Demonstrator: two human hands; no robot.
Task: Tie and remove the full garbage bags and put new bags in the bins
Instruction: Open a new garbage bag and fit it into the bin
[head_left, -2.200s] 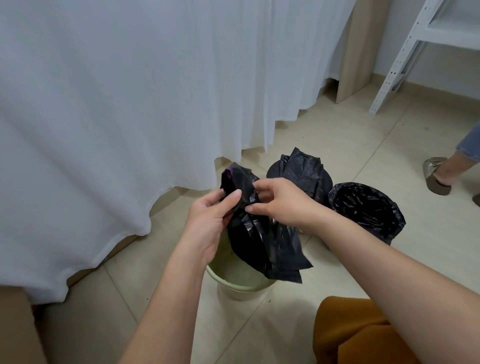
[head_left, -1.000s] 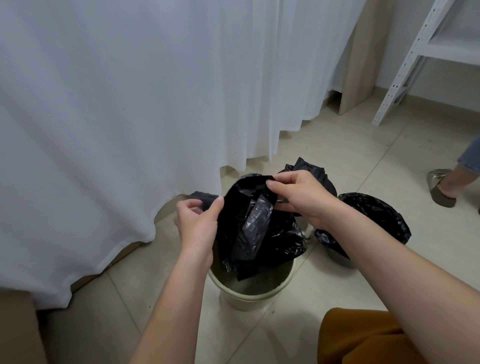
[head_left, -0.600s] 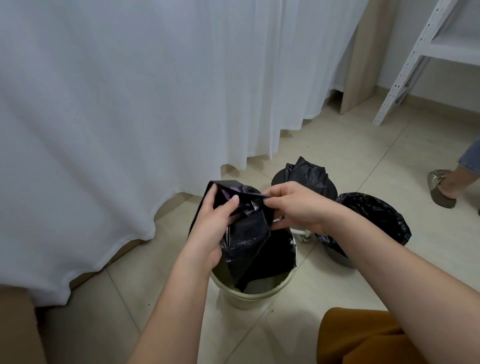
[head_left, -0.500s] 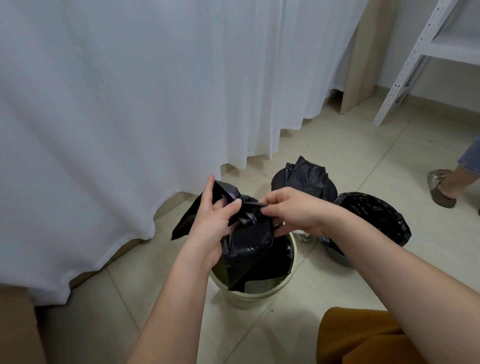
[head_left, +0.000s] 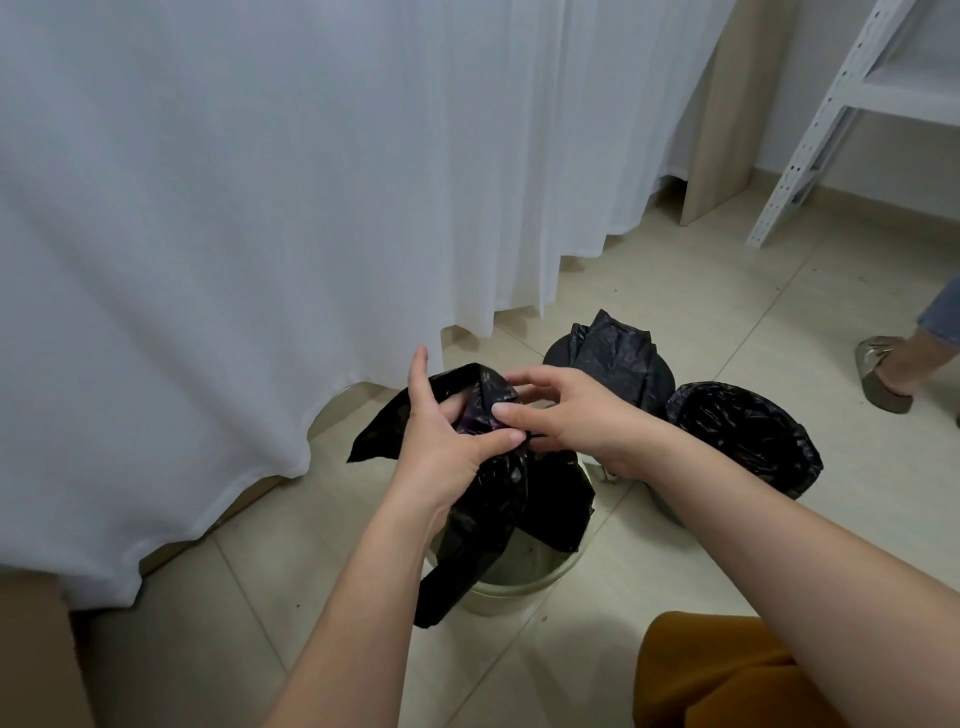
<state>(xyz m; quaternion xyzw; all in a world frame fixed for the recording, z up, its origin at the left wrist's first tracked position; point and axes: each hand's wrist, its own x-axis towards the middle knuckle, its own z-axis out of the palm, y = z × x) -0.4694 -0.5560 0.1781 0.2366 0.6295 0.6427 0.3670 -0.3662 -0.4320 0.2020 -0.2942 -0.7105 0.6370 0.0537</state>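
Landmark: pale green bin (head_left: 511, 590), standing on the tiled floor (head_left: 675, 291), unlined.

1. New black bag (head_left: 493, 499): held above the bin's mouth, not yet spread over the rim. Its lower folds hang into the bin and one tail drapes over the near rim. A flat corner sticks out to the left of the bin, above the floor.

2. Left hand (head_left: 447, 441): above the bin's far-left side. Thumb pressed against the bag's gathered top, fingers tucked into the plastic, forefinger raised straight and touching nothing. Grip closed on the bag.

3. Right hand (head_left: 576, 415): above the bin's far-right side, just beside the left hand. Thumb and curled fingers pinch the same bunched top edge; upper fingers loosely spread over it.

4. Tied full bag (head_left: 613, 358): black, behind the bin, knot upward.

5. Lined bin (head_left: 743, 441): right of the green bin, black liner folded over its rim.

6. White curtain (head_left: 260, 208): hangs behind and left of the bin.

7. Another person's shoe (head_left: 880, 379): far right, well apart from the bin.
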